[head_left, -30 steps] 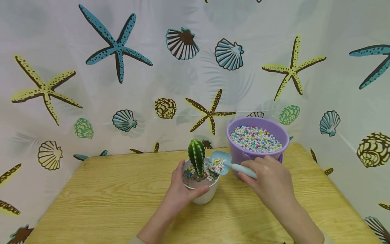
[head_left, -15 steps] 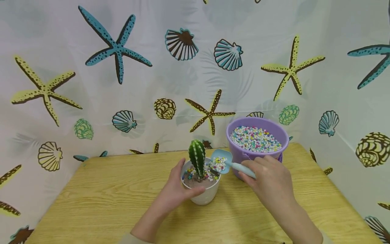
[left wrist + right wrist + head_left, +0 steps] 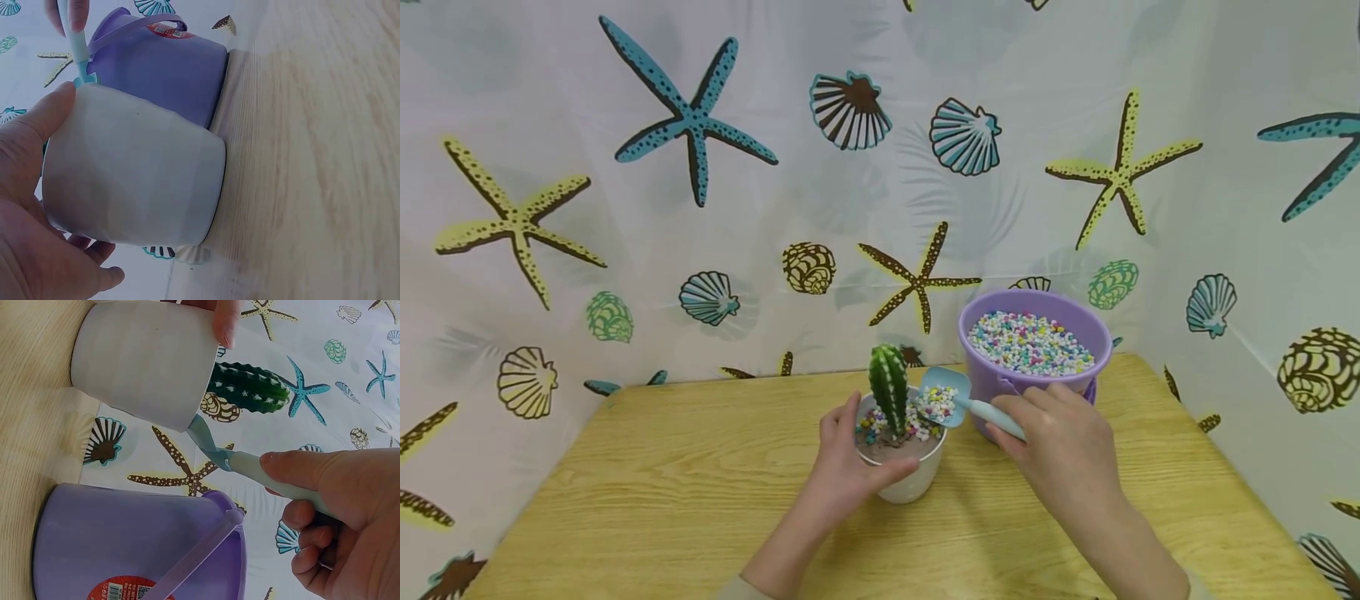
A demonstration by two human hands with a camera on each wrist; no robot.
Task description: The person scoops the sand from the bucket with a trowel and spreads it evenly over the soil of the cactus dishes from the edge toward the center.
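Note:
A white flower pot (image 3: 917,475) stands on the table, holding brown soil and an upright green cactus (image 3: 889,390). Coloured pebbles lie on the soil around the cactus. My left hand (image 3: 842,471) holds the pot from the left, thumb across its front and fingers around its side. In my right hand (image 3: 1067,442) is the handle of a light blue toy shovel (image 3: 281,481). The shovel's blade, with a load of pebbles (image 3: 937,403) on it, rests at the pot's right rim. In the left wrist view the pot hides the cactus.
Behind and right of the pot stands a purple bucket (image 3: 987,377), filled with many-coloured pebbles (image 3: 1030,342); its handle hangs down. A wooden table (image 3: 700,467) carries everything. Cloth printed with starfish and shells (image 3: 760,192) hangs along the back and right.
The pot and cactus have shifted slightly right. My left hand eased away a little, then moved in at the pot again. The loaded shovel stays at the rim with little movement.

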